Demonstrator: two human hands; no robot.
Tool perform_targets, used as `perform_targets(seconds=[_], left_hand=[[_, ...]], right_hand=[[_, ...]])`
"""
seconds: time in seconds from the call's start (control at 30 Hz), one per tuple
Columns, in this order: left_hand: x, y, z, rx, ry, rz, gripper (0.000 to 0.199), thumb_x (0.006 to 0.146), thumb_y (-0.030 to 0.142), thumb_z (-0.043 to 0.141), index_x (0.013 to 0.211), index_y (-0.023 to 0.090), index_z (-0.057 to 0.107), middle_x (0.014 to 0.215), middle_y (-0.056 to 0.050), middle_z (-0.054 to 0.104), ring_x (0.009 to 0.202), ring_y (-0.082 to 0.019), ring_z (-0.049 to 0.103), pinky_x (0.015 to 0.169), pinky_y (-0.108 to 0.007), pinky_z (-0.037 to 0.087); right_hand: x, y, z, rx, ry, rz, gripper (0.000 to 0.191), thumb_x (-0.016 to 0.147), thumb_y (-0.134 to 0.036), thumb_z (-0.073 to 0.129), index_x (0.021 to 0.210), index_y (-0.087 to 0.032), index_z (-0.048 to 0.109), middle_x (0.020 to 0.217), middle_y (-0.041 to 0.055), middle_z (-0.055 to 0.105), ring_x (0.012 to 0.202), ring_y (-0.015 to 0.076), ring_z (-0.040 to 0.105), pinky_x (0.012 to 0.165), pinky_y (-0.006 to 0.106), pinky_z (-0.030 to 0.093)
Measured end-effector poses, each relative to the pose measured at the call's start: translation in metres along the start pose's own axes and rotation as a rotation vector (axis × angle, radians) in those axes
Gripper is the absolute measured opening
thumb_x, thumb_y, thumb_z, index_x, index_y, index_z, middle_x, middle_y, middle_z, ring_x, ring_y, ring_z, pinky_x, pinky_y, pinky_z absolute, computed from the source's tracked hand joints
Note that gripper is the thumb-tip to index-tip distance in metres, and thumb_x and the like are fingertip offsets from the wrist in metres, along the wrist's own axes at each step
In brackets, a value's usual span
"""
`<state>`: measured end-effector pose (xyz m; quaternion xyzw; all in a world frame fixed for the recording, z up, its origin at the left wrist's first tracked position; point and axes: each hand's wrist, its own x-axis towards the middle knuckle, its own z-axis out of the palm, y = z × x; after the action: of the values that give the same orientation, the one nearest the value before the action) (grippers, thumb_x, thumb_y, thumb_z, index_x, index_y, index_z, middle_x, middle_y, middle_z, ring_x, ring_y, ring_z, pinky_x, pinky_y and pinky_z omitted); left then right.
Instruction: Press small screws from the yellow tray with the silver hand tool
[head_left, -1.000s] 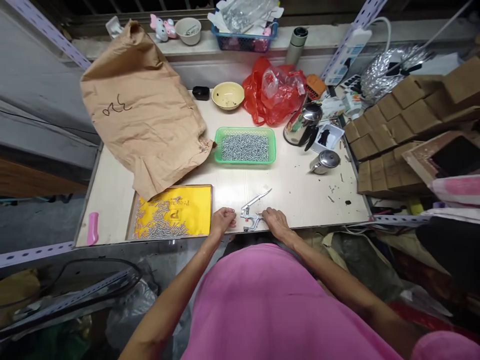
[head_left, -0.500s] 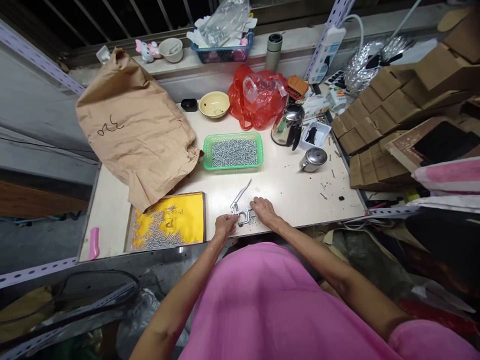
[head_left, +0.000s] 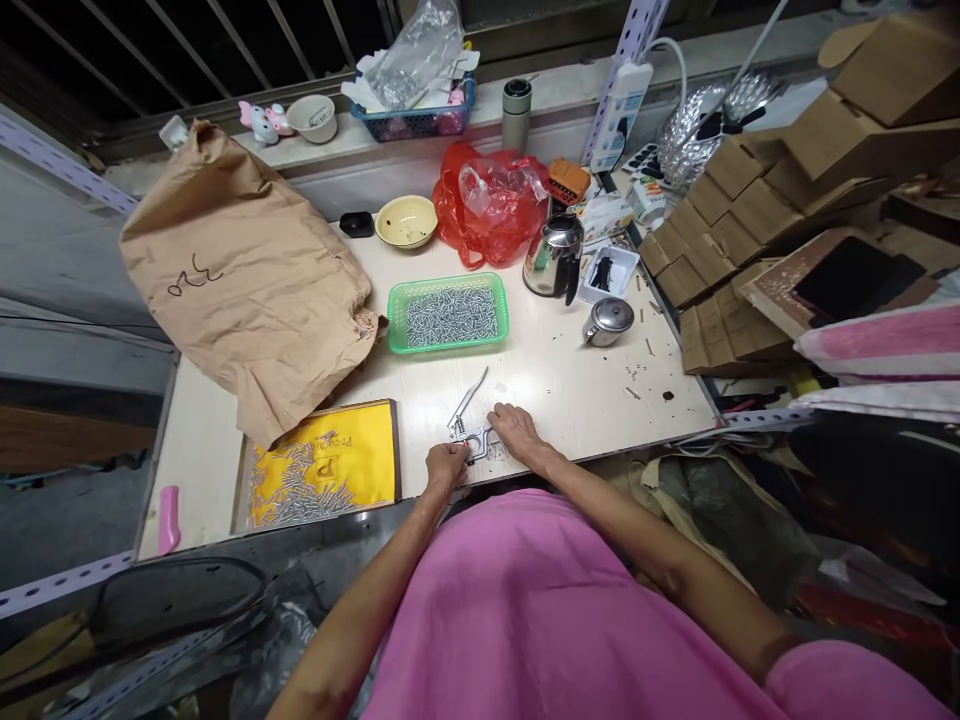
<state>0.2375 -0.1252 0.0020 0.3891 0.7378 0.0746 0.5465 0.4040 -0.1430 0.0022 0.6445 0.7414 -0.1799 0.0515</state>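
Note:
A silver metal lever tool [head_left: 475, 440] lies near the front edge of the table, its long curved handle [head_left: 470, 393] raised and slanting away from me. At its left side, my left hand [head_left: 448, 466] is closed in a pinch; a small red bit shows by the fingertips, but what they hold is too small to name. My right hand [head_left: 517, 434] has its fingers curled over the right end of the tool. Beyond them sits a green basket [head_left: 448, 348] full of small metal screw-like pins. To the left, more pins lie on a yellow tray [head_left: 367, 450].
A big brown paper bag [head_left: 255, 290] covers the left back. Behind the basket are a yellow bowl [head_left: 406, 221], a red plastic bag [head_left: 480, 205] and a steel kettle [head_left: 553, 258]. A lidded steel cup [head_left: 607, 322] and stacked cardboard boxes [head_left: 742, 220] stand right.
The whole view has shifted, so the table's things appear slightly further left and lower. Both hands stay at the lever tool, with little visible movement.

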Motion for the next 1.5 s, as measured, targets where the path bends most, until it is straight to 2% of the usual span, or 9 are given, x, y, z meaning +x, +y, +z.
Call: perform_targets(seconds=[0.43,0.57,0.7,0.83,1.03,1.17,1.37,1.43,1.5], left_hand=[[0.003,-0.003,0.002,0.030,-0.006,-0.025,0.019,0.067,0.025,0.068,0.059,0.014,0.055,0.042,0.004,0.047,0.037,-0.008,0.044,0.039,-0.019,0.038],[0.002,0.000,0.000,0.011,-0.034,-0.054,0.020,0.066,0.026,0.070,0.059,0.014,0.056,0.040,0.004,0.046,0.036,-0.008,0.042,0.037,-0.019,0.035],[0.002,0.002,-0.001,0.031,-0.053,-0.049,0.020,0.067,0.024,0.068,0.057,0.015,0.053,0.037,0.006,0.043,0.033,-0.006,0.037,0.036,-0.018,0.032],[0.004,0.001,0.000,0.018,-0.050,-0.056,0.021,0.069,0.022,0.065,0.056,0.016,0.050,0.036,0.006,0.042,0.032,-0.006,0.036,0.037,-0.018,0.033],[0.005,-0.002,0.002,-0.035,-0.046,-0.082,0.019,0.066,0.021,0.068,0.057,0.015,0.052,0.038,0.006,0.044,0.033,-0.006,0.038,0.037,-0.019,0.033],[0.005,-0.003,0.002,-0.051,-0.035,-0.088,0.019,0.065,0.022,0.070,0.060,0.015,0.053,0.038,0.006,0.045,0.033,-0.006,0.039,0.037,-0.019,0.035],[0.002,-0.004,0.000,-0.068,-0.049,-0.130,0.025,0.066,0.029,0.071,0.057,0.016,0.051,0.041,0.004,0.047,0.037,-0.008,0.041,0.042,-0.023,0.040],[-0.003,-0.007,-0.002,0.042,0.006,-0.057,0.023,0.070,0.032,0.069,0.060,0.016,0.055,0.048,0.002,0.053,0.044,-0.011,0.050,0.049,-0.025,0.045],[-0.008,-0.008,-0.002,0.248,0.105,0.146,0.017,0.075,0.032,0.064,0.070,0.016,0.061,0.063,-0.003,0.061,0.060,-0.016,0.060,0.060,-0.029,0.049]], right_hand=[[-0.001,-0.002,-0.002,0.018,-0.032,0.008,0.030,0.087,0.000,0.041,0.107,-0.014,0.057,0.111,0.0125,0.057,0.099,0.0213,0.052,0.078,0.031,0.043],[0.000,-0.001,-0.006,0.052,-0.005,0.010,0.024,0.088,-0.012,0.053,0.111,-0.014,0.057,0.125,0.0152,0.053,0.106,0.0237,0.051,0.083,0.035,0.043],[0.017,0.011,-0.018,0.064,0.044,-0.055,0.080,0.069,-0.028,0.079,0.137,-0.017,0.039,0.153,0.0175,0.022,0.135,0.0346,0.025,0.102,0.049,0.032],[0.038,0.024,-0.029,0.013,-0.025,-0.154,0.102,0.057,-0.031,0.086,0.142,-0.017,0.031,0.152,0.0174,0.024,0.141,0.0360,0.008,0.110,0.058,0.013],[0.049,0.025,-0.037,-0.099,-0.026,-0.218,0.098,0.055,-0.036,0.085,0.138,-0.012,0.038,0.139,0.0182,0.043,0.135,0.0351,0.025,0.111,0.057,0.013],[0.048,0.022,-0.038,-0.146,-0.033,-0.228,0.081,0.060,-0.041,0.083,0.127,-0.013,0.049,0.126,0.0154,0.053,0.117,0.0307,0.045,0.109,0.056,0.019],[0.043,0.024,-0.027,-0.170,-0.017,-0.253,0.055,0.071,-0.041,0.077,0.114,-0.013,0.058,0.116,0.0128,0.058,0.108,0.0276,0.050,0.105,0.047,0.030],[0.041,0.025,-0.021,-0.173,0.006,-0.252,0.051,0.073,-0.039,0.076,0.113,-0.012,0.059,0.114,0.0128,0.059,0.106,0.0271,0.051,0.104,0.046,0.031],[0.040,0.024,-0.017,-0.175,0.020,-0.256,0.048,0.074,-0.038,0.075,0.111,-0.011,0.060,0.112,0.0131,0.060,0.105,0.0264,0.051,0.103,0.044,0.031]])
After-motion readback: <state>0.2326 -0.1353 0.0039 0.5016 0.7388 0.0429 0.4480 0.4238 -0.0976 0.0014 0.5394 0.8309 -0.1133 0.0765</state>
